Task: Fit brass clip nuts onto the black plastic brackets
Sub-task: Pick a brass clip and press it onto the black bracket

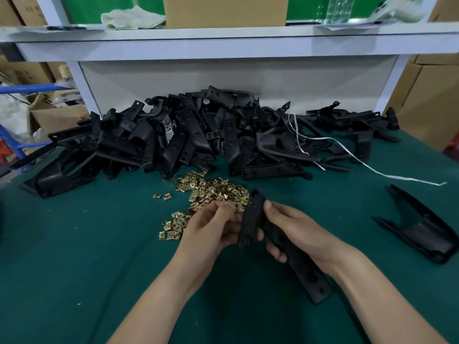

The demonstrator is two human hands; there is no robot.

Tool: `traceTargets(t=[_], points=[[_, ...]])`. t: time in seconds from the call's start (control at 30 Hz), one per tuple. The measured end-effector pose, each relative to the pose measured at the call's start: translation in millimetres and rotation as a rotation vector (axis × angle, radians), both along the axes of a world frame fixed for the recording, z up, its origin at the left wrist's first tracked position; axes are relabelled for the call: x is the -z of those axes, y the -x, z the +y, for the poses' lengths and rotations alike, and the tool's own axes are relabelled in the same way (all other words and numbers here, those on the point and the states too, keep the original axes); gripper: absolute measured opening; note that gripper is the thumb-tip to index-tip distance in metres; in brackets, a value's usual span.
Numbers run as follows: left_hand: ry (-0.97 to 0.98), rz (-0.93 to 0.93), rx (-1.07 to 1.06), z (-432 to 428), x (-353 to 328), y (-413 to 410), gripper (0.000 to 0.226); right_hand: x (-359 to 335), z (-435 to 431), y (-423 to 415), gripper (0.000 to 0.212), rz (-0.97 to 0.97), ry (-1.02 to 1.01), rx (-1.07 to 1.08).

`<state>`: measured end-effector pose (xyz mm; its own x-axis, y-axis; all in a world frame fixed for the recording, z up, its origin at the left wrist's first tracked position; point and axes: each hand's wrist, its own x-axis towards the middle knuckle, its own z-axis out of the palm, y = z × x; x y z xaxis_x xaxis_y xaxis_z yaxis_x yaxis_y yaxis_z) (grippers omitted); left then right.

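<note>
A green table (99,244) stands under a white shelf (223,36) with a cardboard box (223,11) on it. At the back of the table lies a big pile of black brackets (173,135), with a white string (372,170) across its right part. In front of it lies a heap of brass clip nuts (213,192). Just before this heap the right hand (295,229) grips one black bracket (253,214), fingers curled around its middle. The left hand (211,229) touches the bracket's upper arm with bunched fingertips; whether they pinch a nut I cannot tell. A lone bracket (422,229) lies well apart at the right
</note>
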<state>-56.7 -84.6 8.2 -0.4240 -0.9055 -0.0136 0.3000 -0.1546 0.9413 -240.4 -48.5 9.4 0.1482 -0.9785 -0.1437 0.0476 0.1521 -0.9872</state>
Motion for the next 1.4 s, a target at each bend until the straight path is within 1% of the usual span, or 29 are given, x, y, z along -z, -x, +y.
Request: traceTargets(t=[0.13,0.37,0.73,0.9,1.03,1.1,1.4], points=[[0.007,0.003,0.026,1,1,0,0.018,-2,1,-1,0.046,0.046,0.007,-0.018],[0.015,-0.02,0.025,-2,7,0,0.02,-4,3,-3,0.045,0.068,0.008,-0.017],[-0.008,-0.004,0.031,-2,9,1,0.025,-4,3,-4,0.044,0.106,0.023,-0.043],[-0.01,0.01,0.029,-1,10,2,0.024,-3,3,-3,0.044,0.106,0.028,-0.05],[0.003,0.003,0.024,-2,12,2,0.03,-2,3,-3,0.043,0.108,0.028,-0.056],[0.012,0.005,0.032,-2,12,2,0.026,-2,3,-3,0.043,0.11,0.029,-0.059],[-0.004,0.042,0.054,-4,15,2,0.024,-3,3,-3,0.044,0.122,0.032,-0.062]])
